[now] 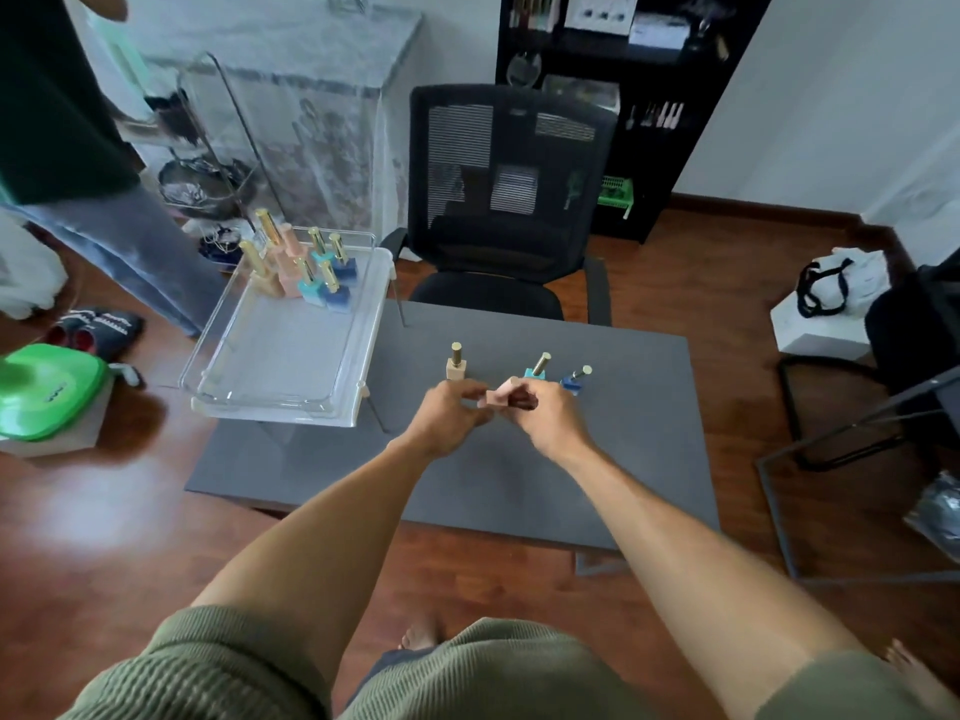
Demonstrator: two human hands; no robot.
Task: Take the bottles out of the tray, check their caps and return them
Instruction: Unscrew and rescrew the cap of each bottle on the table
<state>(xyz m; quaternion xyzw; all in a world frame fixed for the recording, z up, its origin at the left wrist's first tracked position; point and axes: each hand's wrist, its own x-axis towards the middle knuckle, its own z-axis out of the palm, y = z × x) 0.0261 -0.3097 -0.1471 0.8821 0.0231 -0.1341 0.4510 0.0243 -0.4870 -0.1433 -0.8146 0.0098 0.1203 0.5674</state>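
Both my hands meet over the grey table (519,475) on one pink bottle (494,397). My left hand (451,414) pinches its square base and my right hand (543,414) wraps the cap end, which is hidden. Just beyond my hands, three bottles stand on the table: a beige bottle (456,367), a teal bottle (537,367) and a blue bottle (573,381), all with gold caps. The clear tray (291,366) sits on a small stand at the table's left corner, with several bottles (301,267) grouped at its far end.
A black mesh chair (506,200) stands behind the table. Another person (67,148) stands at the far left beside the tray. A green lid (41,389) rests on the floor at left; a black frame (852,459) and a white bag (836,288) are at right.
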